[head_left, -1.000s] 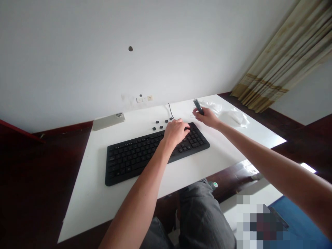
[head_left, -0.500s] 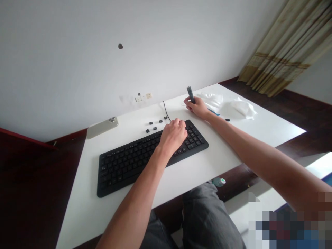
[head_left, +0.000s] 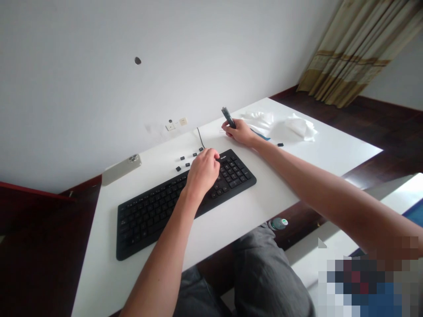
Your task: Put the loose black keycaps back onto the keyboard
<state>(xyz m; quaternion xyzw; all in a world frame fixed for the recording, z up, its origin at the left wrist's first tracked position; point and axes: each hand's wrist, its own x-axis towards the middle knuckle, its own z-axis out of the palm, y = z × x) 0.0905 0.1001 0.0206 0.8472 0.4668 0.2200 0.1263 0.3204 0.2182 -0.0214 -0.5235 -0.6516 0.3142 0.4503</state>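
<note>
The long black plastic keyboard lies mid-frame, looking light and stiff, best held by its ends. The left hand curls over it; I can't tell if its fingers pinch anything. The right hand grips a dark, stick-shaped tool.

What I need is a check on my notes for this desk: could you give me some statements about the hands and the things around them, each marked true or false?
The right hand holds a dark tool. True.
The left hand is over the phone. False: it is over the keyboard.
Small black keys lie beyond the keyboard. True.
The cable lies on the keyboard's near side. False: it lies on the far side.
White plastic lies on the table, right of the keyboard. True.
</note>
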